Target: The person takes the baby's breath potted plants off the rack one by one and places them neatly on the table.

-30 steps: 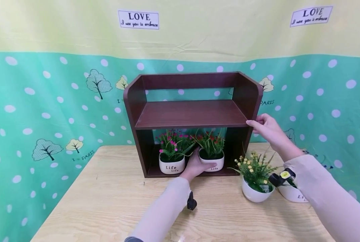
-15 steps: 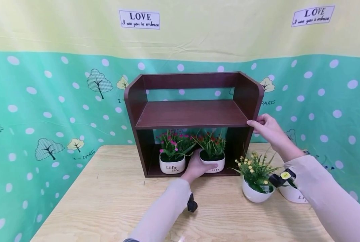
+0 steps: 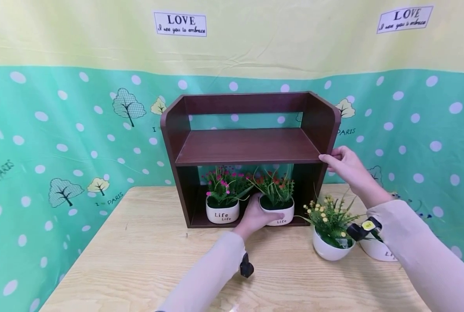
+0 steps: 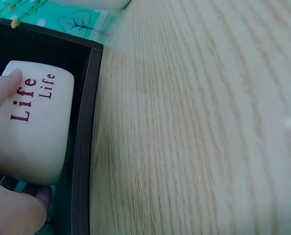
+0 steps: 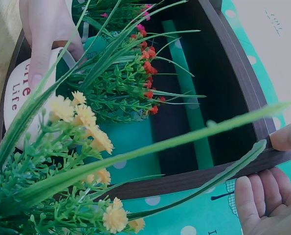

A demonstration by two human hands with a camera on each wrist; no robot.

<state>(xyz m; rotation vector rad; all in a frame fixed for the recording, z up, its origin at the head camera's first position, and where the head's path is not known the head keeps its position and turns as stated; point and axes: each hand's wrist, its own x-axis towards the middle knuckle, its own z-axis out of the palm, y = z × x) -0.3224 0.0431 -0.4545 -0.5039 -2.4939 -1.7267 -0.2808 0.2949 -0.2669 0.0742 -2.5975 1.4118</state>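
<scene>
My left hand (image 3: 254,216) grips a white flowerpot with red flowers (image 3: 288,213), thumb across its front and fingers round its left side. The pot stands in the lower compartment of a dark brown two-tier shelf (image 3: 251,146), toward its right half. In the left wrist view, "Life" lettering marks the white flowerpot (image 4: 42,132), and the thumb presses near its rim. My right hand (image 3: 346,168) pinches the front edge of the shelf's right side panel, thumb in front and the other fingers on the outer face, as the right wrist view confirms.
A white pot with pink flowers (image 3: 222,213) sits left of my left hand in the same compartment. On the wooden table (image 3: 138,260), a yellow-flowered pot (image 3: 331,249) stands right of the shelf, beside another white pot (image 3: 378,251) partly hidden by my right sleeve.
My left hand has shifted the red-flowered pot a little to the right and toward the front of the compartment. My right hand keeps its hold on the side panel.
</scene>
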